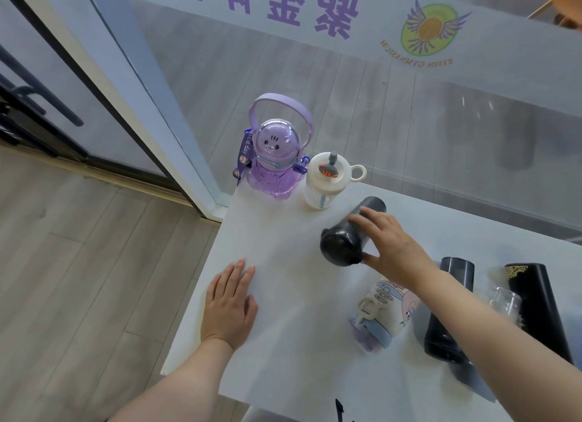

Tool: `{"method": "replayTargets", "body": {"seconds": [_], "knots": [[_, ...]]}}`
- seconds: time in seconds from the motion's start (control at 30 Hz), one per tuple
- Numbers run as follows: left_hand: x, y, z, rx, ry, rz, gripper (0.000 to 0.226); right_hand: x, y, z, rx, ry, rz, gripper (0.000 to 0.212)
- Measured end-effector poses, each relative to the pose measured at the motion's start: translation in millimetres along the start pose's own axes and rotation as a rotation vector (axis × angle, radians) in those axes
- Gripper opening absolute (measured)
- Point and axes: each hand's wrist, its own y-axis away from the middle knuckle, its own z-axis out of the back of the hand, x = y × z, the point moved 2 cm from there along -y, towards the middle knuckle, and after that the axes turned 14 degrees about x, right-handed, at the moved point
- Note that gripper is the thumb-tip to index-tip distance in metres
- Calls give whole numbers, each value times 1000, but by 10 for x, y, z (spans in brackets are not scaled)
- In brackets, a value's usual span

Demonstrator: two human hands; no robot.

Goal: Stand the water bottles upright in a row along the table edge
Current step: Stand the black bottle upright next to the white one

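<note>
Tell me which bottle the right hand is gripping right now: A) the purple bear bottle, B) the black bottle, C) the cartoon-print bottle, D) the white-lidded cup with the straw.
B: the right hand has its fingers curled round the tilted black bottle, just right of the two bottles standing at the far edge.

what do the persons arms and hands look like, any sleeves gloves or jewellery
Both arms are bare as far as the head view shows: no sleeves reach into the picture. The left hand and the right hand wear no gloves, and no rings, watch or bracelets show on the fingers or wrists. The fingernails look short and unpainted. No markings are visible on either forearm.
</note>
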Motion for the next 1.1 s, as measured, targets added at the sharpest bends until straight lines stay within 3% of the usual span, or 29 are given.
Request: {"method": "replayTargets", "body": {"seconds": [0.4,0.53,1.1], "knots": [[2,-8,-12,-3,-7,-1,59,14,154,125,-303,-679,-289,62],[1,-7,-15,-2,-9,5,58,-85,119,135,-378,-801,-414,50],[6,-10,-9,-12,-4,-2,58,-192,-351,319,-420,-843,-458,48]]}}
